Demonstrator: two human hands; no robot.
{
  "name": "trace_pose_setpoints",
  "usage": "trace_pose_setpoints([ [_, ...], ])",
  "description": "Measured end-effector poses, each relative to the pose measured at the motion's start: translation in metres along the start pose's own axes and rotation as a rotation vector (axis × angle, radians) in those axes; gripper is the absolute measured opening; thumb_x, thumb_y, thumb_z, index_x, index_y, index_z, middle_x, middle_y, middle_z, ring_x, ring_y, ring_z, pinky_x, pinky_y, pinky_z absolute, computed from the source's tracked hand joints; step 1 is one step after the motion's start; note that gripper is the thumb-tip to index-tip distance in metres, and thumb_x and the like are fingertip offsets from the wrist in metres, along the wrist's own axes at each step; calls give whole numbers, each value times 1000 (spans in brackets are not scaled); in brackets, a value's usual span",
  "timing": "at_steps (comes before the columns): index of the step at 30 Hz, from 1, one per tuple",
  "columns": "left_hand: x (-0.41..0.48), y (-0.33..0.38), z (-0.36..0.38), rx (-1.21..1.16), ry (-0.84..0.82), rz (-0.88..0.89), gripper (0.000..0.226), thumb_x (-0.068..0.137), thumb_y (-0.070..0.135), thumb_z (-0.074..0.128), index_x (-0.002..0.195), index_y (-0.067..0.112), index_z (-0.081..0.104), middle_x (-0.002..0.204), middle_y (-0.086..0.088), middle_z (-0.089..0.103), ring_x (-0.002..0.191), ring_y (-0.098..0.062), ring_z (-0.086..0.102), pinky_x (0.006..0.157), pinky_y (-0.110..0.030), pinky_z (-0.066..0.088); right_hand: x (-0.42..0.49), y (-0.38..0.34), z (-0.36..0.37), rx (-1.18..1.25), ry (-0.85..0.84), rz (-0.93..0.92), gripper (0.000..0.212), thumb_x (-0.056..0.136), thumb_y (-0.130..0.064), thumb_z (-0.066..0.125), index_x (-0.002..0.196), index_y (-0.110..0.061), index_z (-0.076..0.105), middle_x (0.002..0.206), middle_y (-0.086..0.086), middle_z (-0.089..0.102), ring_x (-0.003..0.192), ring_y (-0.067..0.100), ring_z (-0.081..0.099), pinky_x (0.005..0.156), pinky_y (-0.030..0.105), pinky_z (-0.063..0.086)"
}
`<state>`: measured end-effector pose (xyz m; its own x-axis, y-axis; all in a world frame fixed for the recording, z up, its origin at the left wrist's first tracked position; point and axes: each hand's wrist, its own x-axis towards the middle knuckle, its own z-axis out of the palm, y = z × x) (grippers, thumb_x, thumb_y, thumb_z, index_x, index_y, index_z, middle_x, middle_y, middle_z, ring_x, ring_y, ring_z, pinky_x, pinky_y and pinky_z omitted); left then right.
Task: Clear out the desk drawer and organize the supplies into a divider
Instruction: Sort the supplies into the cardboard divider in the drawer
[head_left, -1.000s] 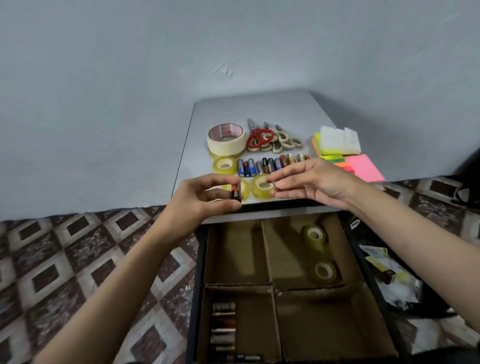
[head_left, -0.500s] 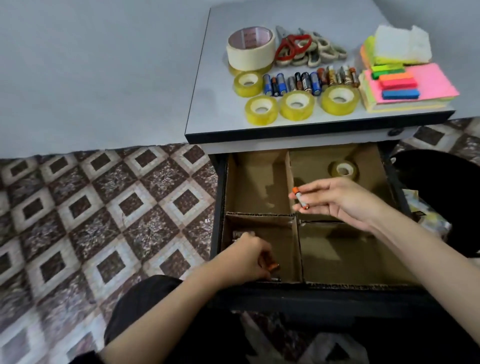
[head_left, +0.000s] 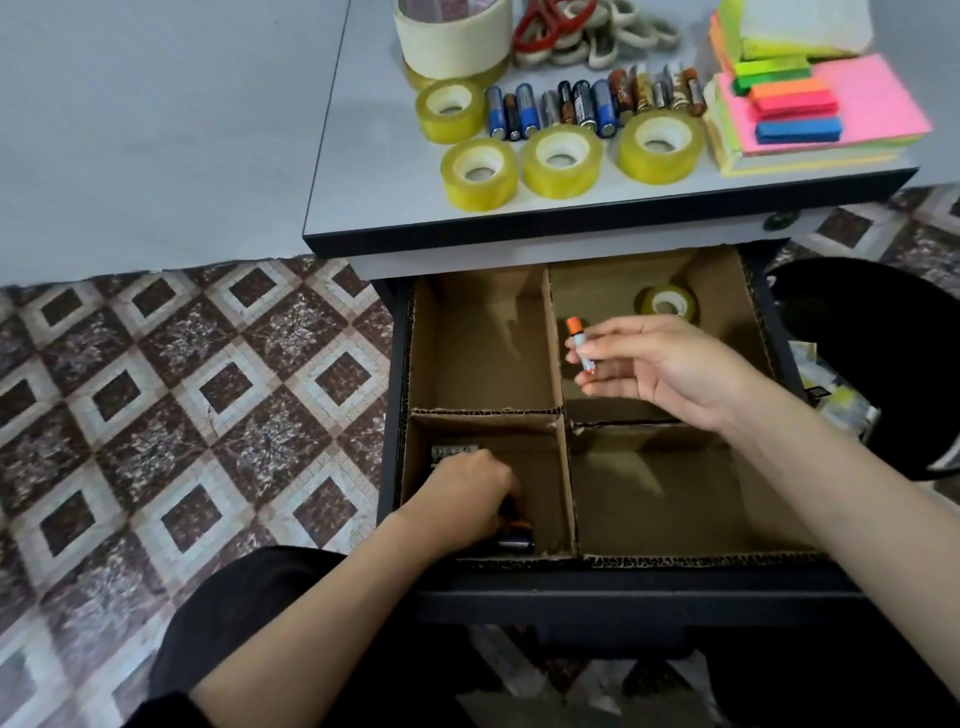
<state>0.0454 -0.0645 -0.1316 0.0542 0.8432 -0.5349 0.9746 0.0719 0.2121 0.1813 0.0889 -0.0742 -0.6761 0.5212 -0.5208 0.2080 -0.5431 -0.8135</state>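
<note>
A cardboard divider (head_left: 558, 415) with four compartments fills the open black drawer (head_left: 623, 587). My left hand (head_left: 470, 493) is down in the near-left compartment, fingers curled on a battery (head_left: 514, 525) among other batteries (head_left: 454, 451) lying there. My right hand (head_left: 660, 366) hovers over the far-right compartment and pinches a white battery with an orange cap (head_left: 580, 343). A yellow tape roll (head_left: 667, 301) lies in the far-right compartment. On the desk top (head_left: 363, 171) sit a row of batteries (head_left: 587, 106) and several yellow tape rolls (head_left: 563, 161).
Also on the desk are a wide masking tape roll (head_left: 449, 36), scissors (head_left: 587, 31) and stacked sticky notes (head_left: 831, 119). A black round thing (head_left: 857, 364) and some papers stand right of the drawer. Patterned floor tiles lie to the left.
Both hands left the desk top, each with a battery, and came down to the drawer. The left hand went into the near-left compartment; the right hand now holds its battery more upright.
</note>
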Motion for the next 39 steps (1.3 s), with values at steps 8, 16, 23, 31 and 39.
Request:
trace_pose_setpoints([
  [8, -24, -6, -31, -578, 57, 75, 16, 79, 31, 72, 94, 24, 72, 92, 7, 71, 84, -2, 62, 81, -15, 49, -2, 3, 2, -137, 52, -36, 14, 80, 4, 64, 91, -2, 69, 72, 6, 67, 56, 10, 56, 49, 15, 47],
  [16, -22, -41, -47, -1373, 996, -145, 16, 92, 22, 56, 95, 14, 70, 89, 3, 71, 87, -10, 64, 76, -16, 49, -30, 20, 45, -698, 24, -173, 17, 78, 3, 70, 89, -9, 70, 72, 4, 66, 48, 3, 57, 48, 13, 47],
  [23, -14, -48, -44, -1441, 958, -185, 22, 96, 26, 50, 103, 16, 68, 104, 1, 70, 103, -10, 64, 95, -22, 46, -3, 66, 94, -1535, 41, -423, 27, 88, -1, 48, 111, -6, 61, 108, 10, 62, 100, 28, 60, 84, 35, 48],
  [31, -15, -48, -48, -1544, 939, -177, 26, 97, 26, 47, 95, 13, 69, 103, -4, 70, 105, -16, 63, 104, -31, 42, 17, 81, 116, -1704, -1, -377, 30, 85, 8, 46, 113, 5, 56, 110, 24, 61, 101, 40, 60, 76, 39, 46],
  [39, -18, -48, -49, -1509, 905, -186, 34, 83, 46, 49, 88, 21, 71, 100, 1, 71, 103, -12, 62, 105, -33, 40, 19, 84, 119, -1696, 61, -308, 35, 91, 5, 37, 124, -2, 48, 123, 18, 55, 113, 35, 54, 84, 37, 41],
])
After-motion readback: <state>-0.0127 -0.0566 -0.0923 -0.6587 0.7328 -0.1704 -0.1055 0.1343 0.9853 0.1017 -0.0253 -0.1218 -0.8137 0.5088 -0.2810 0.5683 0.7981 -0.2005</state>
